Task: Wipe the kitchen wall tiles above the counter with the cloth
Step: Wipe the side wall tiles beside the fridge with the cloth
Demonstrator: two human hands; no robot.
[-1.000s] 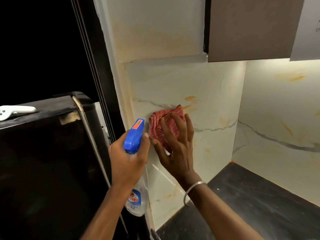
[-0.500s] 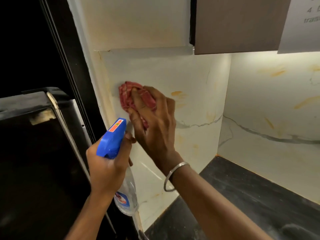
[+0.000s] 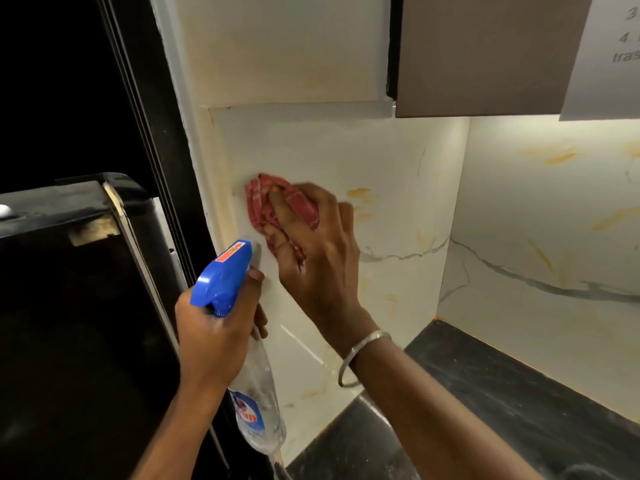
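A crumpled red cloth (image 3: 260,201) lies against the marbled white wall tile (image 3: 391,216) near its left edge. My right hand (image 3: 311,251) grips the cloth with curled fingers and presses it to the tile; a metal bangle sits on that wrist. My left hand (image 3: 218,337) holds a clear spray bottle (image 3: 256,393) with a blue trigger head (image 3: 223,275), its nozzle toward the wall just below the cloth. Orange streaks mark the tile right of my right hand.
A black appliance (image 3: 69,306) stands at the left beside a dark frame. A brown cabinet (image 3: 485,53) hangs above, with a paper notice (image 3: 609,53) on it. The dark counter (image 3: 519,403) runs below, meeting a second marbled wall (image 3: 554,237) at the right.
My right hand went from flat on the cloth to gripping it, and swept it up and left along the tile. The spray bottle in my left hand stayed just below.
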